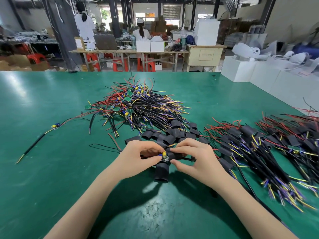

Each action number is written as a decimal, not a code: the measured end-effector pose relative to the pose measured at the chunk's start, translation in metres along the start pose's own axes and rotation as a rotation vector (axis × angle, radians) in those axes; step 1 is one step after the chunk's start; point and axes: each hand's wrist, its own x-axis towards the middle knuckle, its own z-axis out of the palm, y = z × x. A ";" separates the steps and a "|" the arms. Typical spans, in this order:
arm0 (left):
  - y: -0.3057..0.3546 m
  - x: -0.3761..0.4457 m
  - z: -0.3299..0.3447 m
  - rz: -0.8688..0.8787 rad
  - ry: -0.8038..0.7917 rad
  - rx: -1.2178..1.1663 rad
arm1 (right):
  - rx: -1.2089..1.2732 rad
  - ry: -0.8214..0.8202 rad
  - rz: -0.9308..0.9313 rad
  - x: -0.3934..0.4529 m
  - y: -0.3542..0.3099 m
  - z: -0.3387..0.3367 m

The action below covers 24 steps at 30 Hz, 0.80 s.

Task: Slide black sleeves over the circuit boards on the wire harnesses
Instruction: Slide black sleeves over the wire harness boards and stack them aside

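Observation:
My left hand [138, 156] pinches a small circuit board [164, 156] with yellow and blue parts, just above the green table. My right hand [191, 157] grips a black sleeve [174, 155] on the same harness, right against the board's end. The harness's black cable [189, 159] runs out to the right under my right fingers. Another black sleeve [161, 171] lies flat on the table just below the board. Loose black sleeves [170, 135] lie scattered behind my hands.
A heap of bare harnesses with green boards [136, 104] sits in the table's middle. Sleeved harnesses [250, 149] are piled at the right. One single harness [38, 138] lies at the left. White boxes [259, 73] stand off the right edge; a person [141, 31] sits at a far bench.

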 end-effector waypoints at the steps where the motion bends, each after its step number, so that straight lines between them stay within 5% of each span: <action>1: 0.000 0.000 0.001 0.001 0.003 -0.017 | 0.000 0.010 -0.002 0.000 0.000 0.000; 19: 0.000 -0.002 0.004 0.085 0.023 0.139 | 0.054 -0.149 0.124 0.000 -0.001 0.001; 24: 0.001 -0.002 0.005 0.062 0.027 0.069 | 0.045 -0.074 0.124 0.000 0.000 0.002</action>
